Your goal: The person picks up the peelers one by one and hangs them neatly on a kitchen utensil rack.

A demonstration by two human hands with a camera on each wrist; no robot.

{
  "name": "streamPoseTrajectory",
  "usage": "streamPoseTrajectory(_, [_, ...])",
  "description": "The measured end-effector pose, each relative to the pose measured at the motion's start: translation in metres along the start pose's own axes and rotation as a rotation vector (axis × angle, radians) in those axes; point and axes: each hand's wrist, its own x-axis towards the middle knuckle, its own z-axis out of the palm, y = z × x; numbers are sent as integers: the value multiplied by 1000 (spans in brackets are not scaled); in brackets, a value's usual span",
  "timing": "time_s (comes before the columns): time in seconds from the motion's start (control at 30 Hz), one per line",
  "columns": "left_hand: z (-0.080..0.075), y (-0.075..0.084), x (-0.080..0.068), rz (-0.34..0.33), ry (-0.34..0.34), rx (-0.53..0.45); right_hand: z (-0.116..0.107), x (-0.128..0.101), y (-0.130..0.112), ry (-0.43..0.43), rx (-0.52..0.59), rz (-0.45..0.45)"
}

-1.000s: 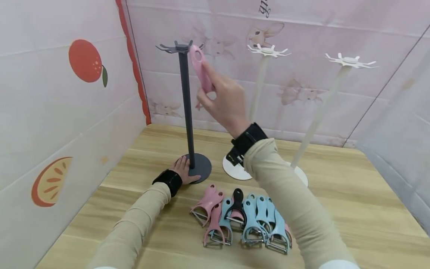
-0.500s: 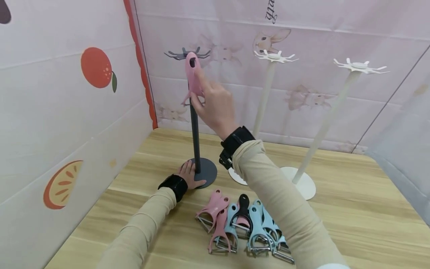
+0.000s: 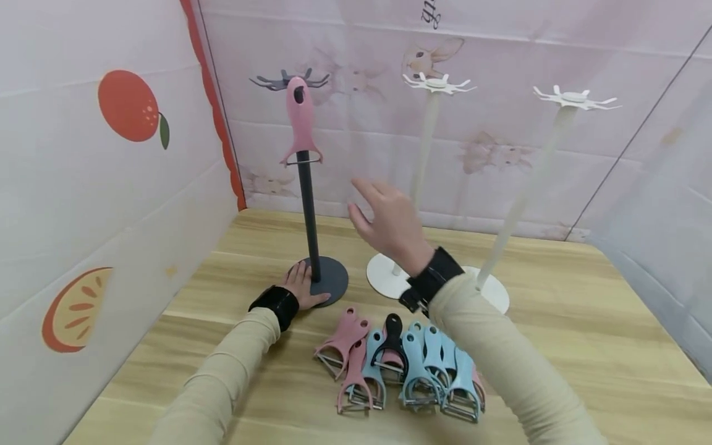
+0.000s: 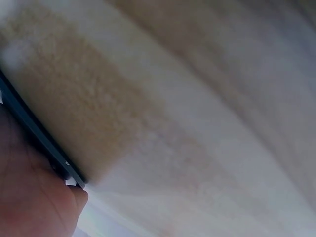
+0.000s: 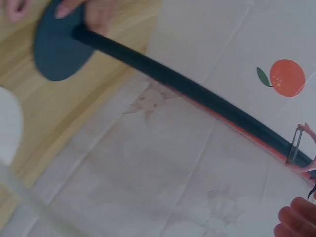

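Note:
A pink peeler (image 3: 301, 120) hangs by its handle hole on a front hook of the dark grey stand (image 3: 309, 216), blade end down. My left hand (image 3: 302, 285) lies with spread fingers on the stand's round base, whose edge (image 4: 42, 138) shows in the left wrist view. Holding nothing, my right hand (image 3: 392, 222) is in the air to the right of the pole, below the hung peeler, its fingers loosely extended. In the right wrist view, part of the peeler (image 5: 297, 148) appears at the right edge, near my fingertips (image 5: 296, 217).
In front of the stands lies a pile of peelers: pink ones (image 3: 345, 334) at left, a black one (image 3: 393, 334) in the middle, light blue ones (image 3: 413, 355) at right. Two white hook stands (image 3: 427, 133) are behind my right arm. Fabric walls enclose the wooden tabletop (image 3: 601, 309).
My right hand brought the pink peeler leftward onto the dark stand's hook, let it go, then drew back right and down. My left hand stays on the base.

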Motion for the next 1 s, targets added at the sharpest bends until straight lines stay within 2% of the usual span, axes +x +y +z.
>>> streamPoseTrajectory(0.03, [-2,1,-2,5,3,1,-3,-9,4,-18,-6,7])
streamPoseTrajectory(0.07, [-14,9,-11,-11,-31,14,-5,-18,9,-37,-17,18])
streamPoseTrajectory(0.1, [-18,12,-15,-13,-39,27,-7,-26,14,-55,-24,29])
streamPoseTrajectory(0.2, [-22,14,-21,0,-23,51,-13,-51,27,-111,-59,80])
streamPoseTrajectory(0.3, [-18,14,-21,10,-20,47,-20,-76,38,-232,-88,167])
streamPoseTrajectory(0.53, [-17,15,-20,20,-15,18,-36,-139,55,-733,-161,371])
streamPoseTrajectory(0.63, [-19,16,-21,23,-17,12,-39,-165,57,-888,-170,438])
streamPoseTrajectory(0.83, [-21,18,-22,22,-26,4,-41,-202,52,-1002,-133,545])
streamPoseTrajectory(1.0, [-21,17,-23,24,-32,7,-42,-217,48,-996,-110,572])
